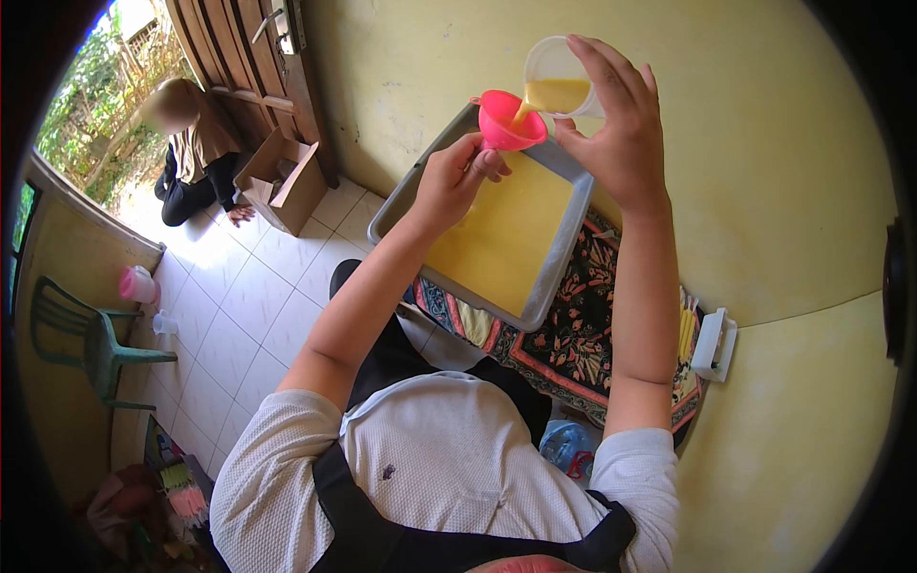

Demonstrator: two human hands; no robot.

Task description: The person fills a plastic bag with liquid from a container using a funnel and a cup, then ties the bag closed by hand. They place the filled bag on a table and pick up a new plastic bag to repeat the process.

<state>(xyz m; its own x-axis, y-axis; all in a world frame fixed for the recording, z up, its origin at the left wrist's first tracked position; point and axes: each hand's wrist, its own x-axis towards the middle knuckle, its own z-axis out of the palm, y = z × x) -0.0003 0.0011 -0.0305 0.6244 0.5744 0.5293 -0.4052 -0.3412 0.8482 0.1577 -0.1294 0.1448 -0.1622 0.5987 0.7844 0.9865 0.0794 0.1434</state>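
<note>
Over a grey tray [565, 244] of yellow liquid [511, 234], both my hands are raised. My left hand [457, 177] is closed around the lower end of a pink funnel [499, 116], whose spout is hidden by the fingers. In my right hand [621, 124] is a translucent plastic cup [549, 59], tilted to the left with its mouth at the funnel's rim. Yellow liquid runs from the cup into the funnel. The tray rests on a dark patterned cloth [583, 320] with floral print.
A white plastic object [714, 344] stands at the cloth's right edge, beside yellow sticks [687, 329]. Below the table is a blue plastic bag [565, 447]. Another person [199, 153] sits on the floor by a cardboard box [291, 186] near the door. A green chair [95, 339] stands left.
</note>
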